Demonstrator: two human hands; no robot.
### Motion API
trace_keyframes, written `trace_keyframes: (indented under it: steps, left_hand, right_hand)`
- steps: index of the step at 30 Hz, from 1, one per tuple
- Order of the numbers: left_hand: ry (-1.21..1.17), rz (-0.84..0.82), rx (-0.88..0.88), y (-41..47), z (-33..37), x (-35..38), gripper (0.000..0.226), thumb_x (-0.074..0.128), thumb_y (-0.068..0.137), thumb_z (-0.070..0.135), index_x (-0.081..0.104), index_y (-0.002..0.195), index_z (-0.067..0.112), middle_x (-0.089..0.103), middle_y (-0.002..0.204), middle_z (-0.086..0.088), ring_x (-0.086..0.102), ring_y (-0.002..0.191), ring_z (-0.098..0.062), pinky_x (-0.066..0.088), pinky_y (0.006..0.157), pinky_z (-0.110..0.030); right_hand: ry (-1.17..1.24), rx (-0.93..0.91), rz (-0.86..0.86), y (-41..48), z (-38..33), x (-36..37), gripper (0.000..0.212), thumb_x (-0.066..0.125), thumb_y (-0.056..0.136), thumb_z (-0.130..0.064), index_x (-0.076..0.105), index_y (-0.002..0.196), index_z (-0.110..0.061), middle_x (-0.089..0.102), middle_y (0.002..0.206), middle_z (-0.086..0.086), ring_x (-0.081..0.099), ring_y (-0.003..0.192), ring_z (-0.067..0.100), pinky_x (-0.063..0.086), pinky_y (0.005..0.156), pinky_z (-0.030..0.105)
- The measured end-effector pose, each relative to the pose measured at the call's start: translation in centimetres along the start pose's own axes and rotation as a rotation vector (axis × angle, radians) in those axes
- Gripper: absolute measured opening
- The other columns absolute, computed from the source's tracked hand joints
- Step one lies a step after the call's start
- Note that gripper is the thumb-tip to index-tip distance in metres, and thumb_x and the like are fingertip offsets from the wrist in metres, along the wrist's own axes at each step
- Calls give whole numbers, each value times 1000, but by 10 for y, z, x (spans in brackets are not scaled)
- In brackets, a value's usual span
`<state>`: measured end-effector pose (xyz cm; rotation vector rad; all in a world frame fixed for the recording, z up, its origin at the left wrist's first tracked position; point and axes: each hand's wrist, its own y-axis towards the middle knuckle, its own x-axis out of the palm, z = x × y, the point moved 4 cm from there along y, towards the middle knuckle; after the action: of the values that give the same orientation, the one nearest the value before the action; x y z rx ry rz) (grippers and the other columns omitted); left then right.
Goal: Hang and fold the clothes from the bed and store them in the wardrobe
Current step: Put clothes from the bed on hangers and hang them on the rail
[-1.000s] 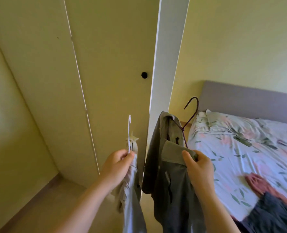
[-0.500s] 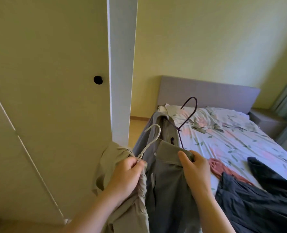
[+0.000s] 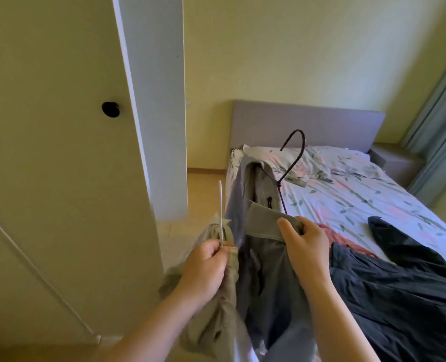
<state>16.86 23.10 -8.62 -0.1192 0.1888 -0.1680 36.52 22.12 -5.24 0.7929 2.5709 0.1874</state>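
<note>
1. Two hands: left hand, right hand.
2. Two hangers: white hanger, dark hanger.
3. Two hung garments: beige garment, grey shirt.
4. One bed, one wardrobe, one knob.

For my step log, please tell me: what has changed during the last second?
The left hand brought the white hanger with its beige garment rightward, closer to the grey shirt. Unchanged: the left hand pinches that hanger, and the right hand grips the shirt's collar on the dark hanger. Nothing was let go.
</note>
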Motion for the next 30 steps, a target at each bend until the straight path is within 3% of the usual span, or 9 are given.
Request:
trace_keyframes:
  steps: [3,5,8,13,16,19,23,27,30]
  left_hand:
    - [93,-27,77,-19,3,3,29,50,99,25,65,84,5,68,83,-22,64,74,-30,49,67,-38]
    - [97,-20,101,-27,7,3,27,52,97,24,66,84,5,68,83,-20,63,73,-28,47,67,-34]
    - [37,6,78,-28,13,4,24,53,96,17,69,78,18,69,72,5,63,74,-15,49,73,-35]
    - [109,29,138,-19,29,14,23,53,95,16,71,82,19,72,90,9,65,90,-8,49,82,-27]
    - [149,44,144,-2,35,23,28,50,97,18,65,74,21,67,64,11,61,63,-5,46,59,-22]
    - [175,89,143,18,40,34,31,50,97,20,65,72,10,34,34,11,34,39,-6,27,40,-15]
    - [196,187,136,47,41,36,38,53,97,24,63,85,-11,28,40,10,27,37,-6,23,42,-19]
    - [200,259,96,76,40,29,38,56,96,24,54,63,4,31,41,9,29,39,-6,23,46,-26]
    - [180,327,100,103,40,21,35,53,96,24,64,83,-7,50,61,-5,44,58,-15,31,55,-26]
  right_hand:
    - [-1,4,57,-27,1,-20,35,62,85,-20,43,58,-10,35,45,-10,33,44,6,29,43,15]
    - [-19,9,90,-39,3,-34,35,63,86,-19,45,61,-1,37,50,-6,32,44,6,29,44,17]
    - [-47,16,132,-47,5,-53,35,65,86,-19,51,69,8,42,56,7,32,46,8,28,44,19]
    - [-37,23,143,-39,10,-71,36,65,87,-19,48,67,7,42,55,10,33,46,7,30,44,15]
    - [-33,11,119,-19,16,-74,35,64,86,-19,50,68,7,45,58,13,36,52,10,31,49,19]
    - [-36,6,77,7,23,-76,30,64,86,-22,60,74,5,54,64,20,43,57,24,35,56,30]
    - [-11,-5,30,37,30,-70,32,64,85,-22,54,70,4,40,56,5,32,48,7,29,50,24]
    - [7,-8,-18,70,37,-52,33,63,85,-20,49,65,3,35,52,-2,29,47,7,26,47,20]
    - [18,-12,-41,98,42,-33,35,63,85,-19,45,64,2,33,50,-5,29,46,7,26,44,18]
